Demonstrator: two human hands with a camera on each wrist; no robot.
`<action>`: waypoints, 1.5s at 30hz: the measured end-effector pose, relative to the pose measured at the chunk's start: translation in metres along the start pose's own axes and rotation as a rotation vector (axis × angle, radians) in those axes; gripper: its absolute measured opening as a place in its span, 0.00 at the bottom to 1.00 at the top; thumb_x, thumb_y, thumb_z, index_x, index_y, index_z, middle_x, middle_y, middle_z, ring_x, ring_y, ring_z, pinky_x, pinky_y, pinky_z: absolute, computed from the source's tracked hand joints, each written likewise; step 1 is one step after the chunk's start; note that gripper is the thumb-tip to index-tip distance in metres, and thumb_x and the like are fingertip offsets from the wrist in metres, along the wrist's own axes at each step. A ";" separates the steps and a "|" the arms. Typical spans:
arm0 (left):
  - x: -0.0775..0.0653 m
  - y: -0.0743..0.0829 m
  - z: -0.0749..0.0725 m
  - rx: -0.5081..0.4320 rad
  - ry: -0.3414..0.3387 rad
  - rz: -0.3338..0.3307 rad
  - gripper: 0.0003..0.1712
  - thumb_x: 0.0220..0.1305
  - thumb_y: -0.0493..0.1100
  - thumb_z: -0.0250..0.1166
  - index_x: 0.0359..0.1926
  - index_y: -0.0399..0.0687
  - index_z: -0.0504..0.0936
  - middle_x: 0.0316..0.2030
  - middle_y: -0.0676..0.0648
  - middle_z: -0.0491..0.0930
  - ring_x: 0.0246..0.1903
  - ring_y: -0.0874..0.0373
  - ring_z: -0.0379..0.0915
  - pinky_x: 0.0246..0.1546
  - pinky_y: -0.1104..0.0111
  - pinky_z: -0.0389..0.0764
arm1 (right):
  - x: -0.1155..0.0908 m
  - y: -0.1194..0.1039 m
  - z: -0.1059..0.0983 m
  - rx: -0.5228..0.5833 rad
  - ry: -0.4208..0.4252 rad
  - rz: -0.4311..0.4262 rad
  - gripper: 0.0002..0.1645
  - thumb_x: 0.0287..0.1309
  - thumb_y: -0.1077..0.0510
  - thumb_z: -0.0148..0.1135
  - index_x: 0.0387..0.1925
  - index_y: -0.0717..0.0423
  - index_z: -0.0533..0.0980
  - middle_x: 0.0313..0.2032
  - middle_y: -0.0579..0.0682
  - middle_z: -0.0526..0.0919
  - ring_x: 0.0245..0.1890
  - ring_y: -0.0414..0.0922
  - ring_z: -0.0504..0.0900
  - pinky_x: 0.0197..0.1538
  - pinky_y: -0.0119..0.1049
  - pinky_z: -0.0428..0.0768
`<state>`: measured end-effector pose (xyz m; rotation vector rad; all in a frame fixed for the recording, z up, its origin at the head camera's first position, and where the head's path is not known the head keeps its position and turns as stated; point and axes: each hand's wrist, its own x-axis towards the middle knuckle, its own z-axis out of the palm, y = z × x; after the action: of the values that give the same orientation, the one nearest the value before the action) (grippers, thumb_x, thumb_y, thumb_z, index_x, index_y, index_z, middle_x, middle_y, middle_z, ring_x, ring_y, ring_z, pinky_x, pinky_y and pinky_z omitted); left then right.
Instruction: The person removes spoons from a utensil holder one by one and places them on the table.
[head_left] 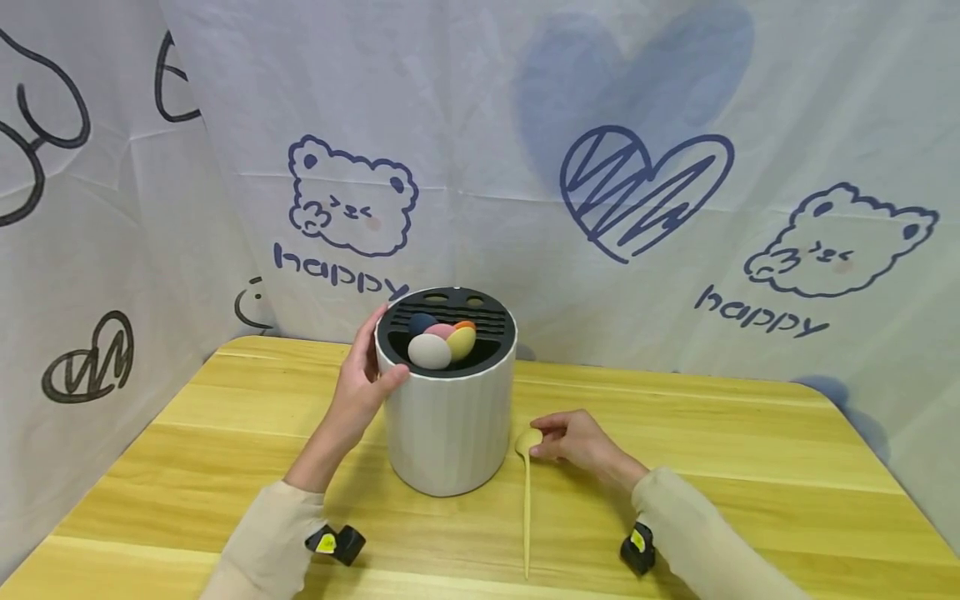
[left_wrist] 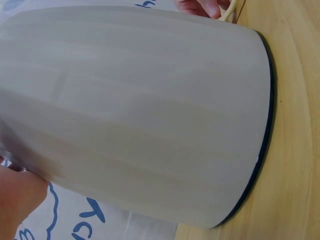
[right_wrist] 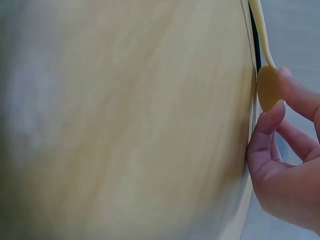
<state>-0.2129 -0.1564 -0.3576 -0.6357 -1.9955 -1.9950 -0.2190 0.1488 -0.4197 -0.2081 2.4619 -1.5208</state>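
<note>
A tall white utensil holder (head_left: pixel 448 437) with a black slotted lid (head_left: pixel 393 321) stands upright on the table. My left hand (head_left: pixel 362 379) grips its upper left side, thumb at the front rim and fingers behind; in the left wrist view, the white wall fills most of the picture. To the right of the holder, a yellow spoon (head_left: pixel 527 500) lies with its handle pointing toward me. My right hand (head_left: pixel 573 439) pinches the spoon's rounded bowl between thumb and fingers, which the right wrist view shows close up. Much of the left fingers is hidden behind the holder.
Several rounded heads, including a white one (head_left: pixel 430 352) and a yellow one (head_left: pixel 461 342), sit in the lid's large opening. Two small round holes are at its back. The wooden table (head_left: pixel 720 467) meets a printed white curtain (head_left: pixel 480 167) behind.
</note>
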 end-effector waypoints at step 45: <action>0.000 0.000 0.000 0.024 -0.007 -0.009 0.56 0.58 0.64 0.65 0.75 0.44 0.48 0.73 0.43 0.49 0.71 0.52 0.44 0.70 0.60 0.50 | -0.042 -0.097 -0.044 0.138 0.146 -0.280 0.24 0.67 0.60 0.57 0.61 0.66 0.70 0.55 0.60 0.77 0.51 0.48 0.78 0.44 0.33 0.81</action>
<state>-0.2127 -0.1567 -0.3579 -0.6303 -2.0274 -1.9737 -0.1916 0.1536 -0.3087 -0.4476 2.5080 -1.8745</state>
